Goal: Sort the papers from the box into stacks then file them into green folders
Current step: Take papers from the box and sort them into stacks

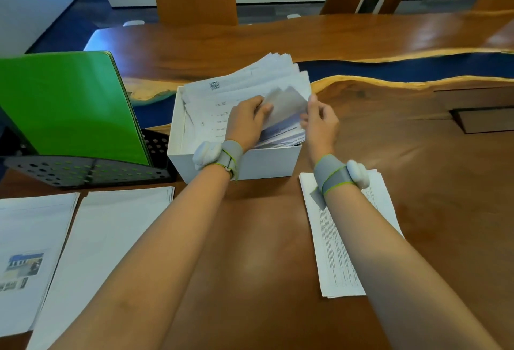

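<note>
Near-edge stacks: two piles of sorted paper lay at the worktop's [278, 238] near left corner, a pictured stack [27, 252] and a plain stack [116, 232] just beside it.
Right stack: a text stack [333, 252] lay toward the near right, partly under the right forearm.
Box: the white box [250, 160] sat mid-worktop, just beyond the stacks, with the unsorted papers [236, 85] piled above its rim and fanned out over its far edge.
Risk: the heap looked loose, so pulling one page could have dragged neighbours out over the far rim. A second page clinging to the first would probably have ended in the wrong stack.
Left grip [246, 121]: fingers curled, pinching the left edge of a raised sheet [286, 104] over the box.
Right grip [319, 121]: thumb and fingers closed on the same sheet's right edge.
Far left: green folders [69, 104] leaned in a black mesh rack [83, 174], beside the box, not yet filled as far as could be seen.
</note>
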Demonstrator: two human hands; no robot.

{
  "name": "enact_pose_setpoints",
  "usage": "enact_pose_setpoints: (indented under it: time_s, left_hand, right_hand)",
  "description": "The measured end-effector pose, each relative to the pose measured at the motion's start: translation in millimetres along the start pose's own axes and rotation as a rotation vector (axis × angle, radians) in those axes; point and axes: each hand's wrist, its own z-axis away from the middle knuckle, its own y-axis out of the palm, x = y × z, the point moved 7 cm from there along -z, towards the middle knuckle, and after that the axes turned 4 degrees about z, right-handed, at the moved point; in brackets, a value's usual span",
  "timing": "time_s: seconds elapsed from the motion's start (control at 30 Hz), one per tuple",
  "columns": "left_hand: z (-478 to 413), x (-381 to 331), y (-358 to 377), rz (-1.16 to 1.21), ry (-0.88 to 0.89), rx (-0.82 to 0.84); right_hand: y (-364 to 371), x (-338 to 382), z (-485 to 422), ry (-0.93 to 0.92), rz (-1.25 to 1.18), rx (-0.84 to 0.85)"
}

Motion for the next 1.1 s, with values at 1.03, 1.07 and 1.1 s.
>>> enact_pose_setpoints:
  time_s: [1.03,1.07,1.1]
  left_hand:
    - [59,-25,-86,-0.337,-0.055,0.115]
    - [71,-12,-82,-0.293,-0.144,0.171]
    - [85,2,-78,-0.270,-0.205,0.207]
  right_hand:
    - [-16,-34,67,0.157,0.117,0.757]
    - [-16,-41,71,0.177,0.161,0.786]
    - [-17,-49,75,0.201,0.204,0.805]
